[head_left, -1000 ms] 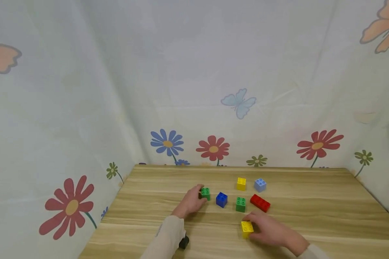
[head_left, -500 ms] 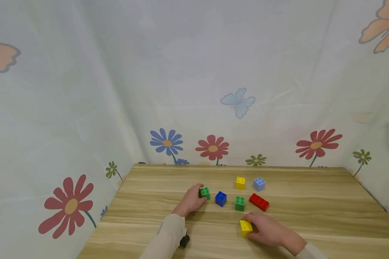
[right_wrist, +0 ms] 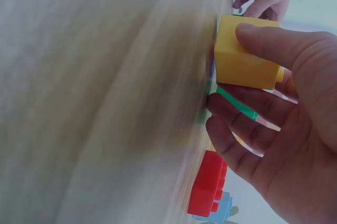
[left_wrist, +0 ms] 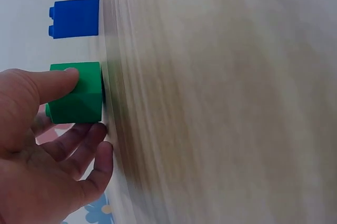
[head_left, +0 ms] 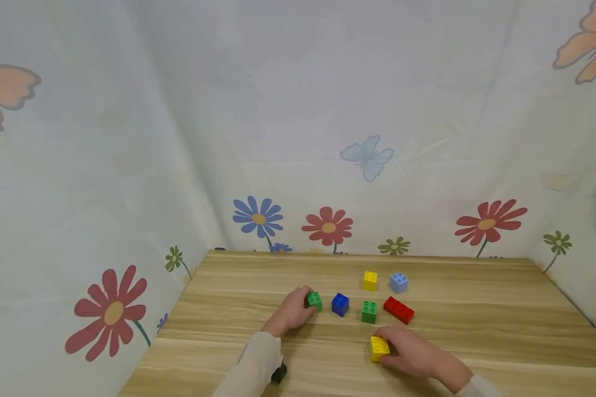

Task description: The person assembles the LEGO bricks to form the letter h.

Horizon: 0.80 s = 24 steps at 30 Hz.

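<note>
My left hand (head_left: 293, 312) pinches a green toy brick (head_left: 315, 301) between thumb and fingers. In the left wrist view the thumb lies along one side of that green brick (left_wrist: 79, 103), which sits at a slant on the tabletop. My right hand (head_left: 408, 349) grips a yellow brick (head_left: 379, 349), its thumb on the near face; the right wrist view shows this yellow brick (right_wrist: 245, 58) close to the wood. A dark blue brick (head_left: 340, 304) stands just right of the left hand's brick. Beyond the right hand are a second green brick (head_left: 369, 312) and a long red brick (head_left: 399, 310).
Farther back stand another yellow brick (head_left: 370, 281) and a light blue brick (head_left: 399, 283). A black object (head_left: 279, 373) shows beside the left sleeve. The wooden table (head_left: 501, 309) ends at a flower-printed curtain (head_left: 298, 110) behind and at the sides.
The green brick in my left hand has turned a little and come slightly nearer. My right hand keeps its grip on the yellow brick, nearly still. The head view shifts slightly.
</note>
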Each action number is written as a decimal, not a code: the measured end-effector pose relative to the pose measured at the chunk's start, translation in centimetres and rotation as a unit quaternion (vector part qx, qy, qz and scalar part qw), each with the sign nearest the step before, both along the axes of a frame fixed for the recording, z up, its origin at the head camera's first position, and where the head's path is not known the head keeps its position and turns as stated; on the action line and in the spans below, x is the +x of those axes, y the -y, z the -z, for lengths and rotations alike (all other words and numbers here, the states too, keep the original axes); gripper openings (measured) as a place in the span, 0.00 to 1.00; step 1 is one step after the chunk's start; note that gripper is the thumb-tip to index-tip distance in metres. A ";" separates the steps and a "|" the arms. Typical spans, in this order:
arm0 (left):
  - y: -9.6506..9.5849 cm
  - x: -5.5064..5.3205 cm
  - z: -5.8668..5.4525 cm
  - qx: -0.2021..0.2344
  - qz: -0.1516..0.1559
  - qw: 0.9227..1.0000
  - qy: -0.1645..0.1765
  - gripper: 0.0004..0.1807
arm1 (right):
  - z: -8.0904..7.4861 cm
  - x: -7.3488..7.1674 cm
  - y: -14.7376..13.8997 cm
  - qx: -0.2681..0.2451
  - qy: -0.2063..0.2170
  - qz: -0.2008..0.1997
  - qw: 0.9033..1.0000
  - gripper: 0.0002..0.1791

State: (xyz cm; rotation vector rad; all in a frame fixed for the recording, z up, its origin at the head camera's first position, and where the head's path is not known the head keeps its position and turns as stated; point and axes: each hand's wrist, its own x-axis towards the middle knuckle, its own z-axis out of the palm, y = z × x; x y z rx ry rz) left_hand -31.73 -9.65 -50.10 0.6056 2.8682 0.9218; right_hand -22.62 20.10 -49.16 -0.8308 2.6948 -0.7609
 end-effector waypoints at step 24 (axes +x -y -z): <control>0.2 3.9 -0.7 -0.010 0.053 0.998 0.013 0.18 | 0.2 0.0 -0.4 -0.036 0.019 0.004 0.999 0.23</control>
